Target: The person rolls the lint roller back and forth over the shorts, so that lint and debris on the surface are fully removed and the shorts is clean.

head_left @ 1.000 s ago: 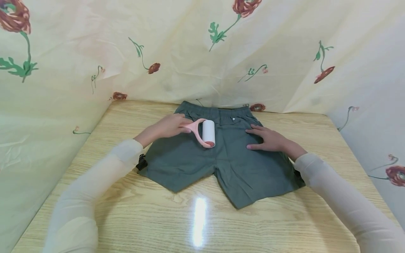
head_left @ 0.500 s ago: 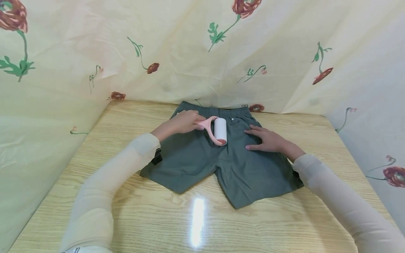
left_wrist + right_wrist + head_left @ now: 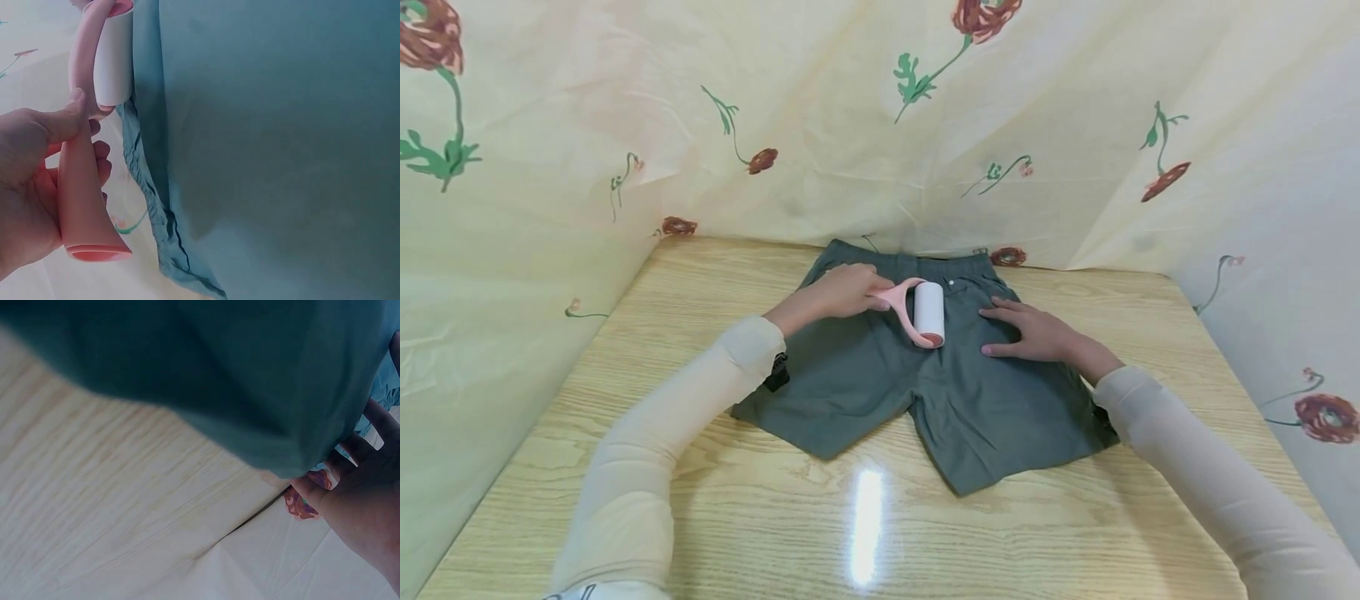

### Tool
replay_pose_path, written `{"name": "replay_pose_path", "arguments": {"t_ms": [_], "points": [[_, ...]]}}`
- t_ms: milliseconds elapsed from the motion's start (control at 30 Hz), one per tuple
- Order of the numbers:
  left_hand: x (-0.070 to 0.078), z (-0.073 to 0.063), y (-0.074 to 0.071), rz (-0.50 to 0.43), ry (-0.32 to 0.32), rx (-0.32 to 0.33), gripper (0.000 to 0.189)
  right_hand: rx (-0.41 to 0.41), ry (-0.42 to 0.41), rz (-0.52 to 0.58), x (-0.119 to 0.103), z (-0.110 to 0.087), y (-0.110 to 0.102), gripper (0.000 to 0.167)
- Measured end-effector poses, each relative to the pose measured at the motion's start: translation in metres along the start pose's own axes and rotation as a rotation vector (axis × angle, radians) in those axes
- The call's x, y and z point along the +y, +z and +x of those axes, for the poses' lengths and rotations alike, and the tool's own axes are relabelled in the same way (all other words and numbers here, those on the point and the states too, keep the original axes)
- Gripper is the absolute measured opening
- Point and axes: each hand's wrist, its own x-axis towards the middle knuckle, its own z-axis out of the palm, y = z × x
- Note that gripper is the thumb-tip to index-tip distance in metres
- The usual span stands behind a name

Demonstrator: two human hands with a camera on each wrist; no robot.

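Note:
Dark grey-green shorts (image 3: pixel 850 383) lie spread flat, waistband toward the back wall. My left hand (image 3: pixel 846 290) grips the pink handle of a lint roller (image 3: pixel 929 312). In the left wrist view the fingers wrap round the handle (image 3: pixel 84 187), thumb along its neck, and the white roll (image 3: pixel 115 59) meets the fabric. The roll sits near the middle of the shorts, below the waistband. My right hand (image 3: pixel 1033 329) rests on the right half of the shorts with fingers spread. The right wrist view shows that hand (image 3: pixel 369 494) along the cloth's edge, its fingertips partly hidden.
The shorts lie on a light wood-grain table (image 3: pixel 760 517). A cream curtain (image 3: pixel 850 125) with printed red flowers hangs along the back and both sides. A dark buckle (image 3: pixel 777 372) sits at the left leg of the shorts, near the left sleeve.
My left hand has moved the lint roller rightward across the shorts, mostly in the first half second, then slightly more. The right hand stays in place on the fabric.

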Motion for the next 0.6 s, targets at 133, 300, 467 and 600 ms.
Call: {"name": "replay_pose_path", "arguments": {"t_ms": [133,300,467,600], "points": [[-0.007,-0.008,-0.001,-0.013,-0.015,-0.022,0.026,0.000,-0.005,0.001,0.001,0.001,0.000,0.079],[-0.018,-0.021,-0.002,-0.043,-0.016,-0.028,0.040,-0.003,-0.010,-0.002,0.003,0.001,0.000,0.079],[-0.025,-0.035,-0.002,-0.079,0.000,-0.030,0.039,-0.011,-0.018,-0.005,0.003,0.001,0.000,0.079],[-0.027,-0.045,-0.003,-0.077,-0.007,-0.031,0.039,-0.016,-0.021,0.002,0.003,0.001,0.001,0.079]]}}
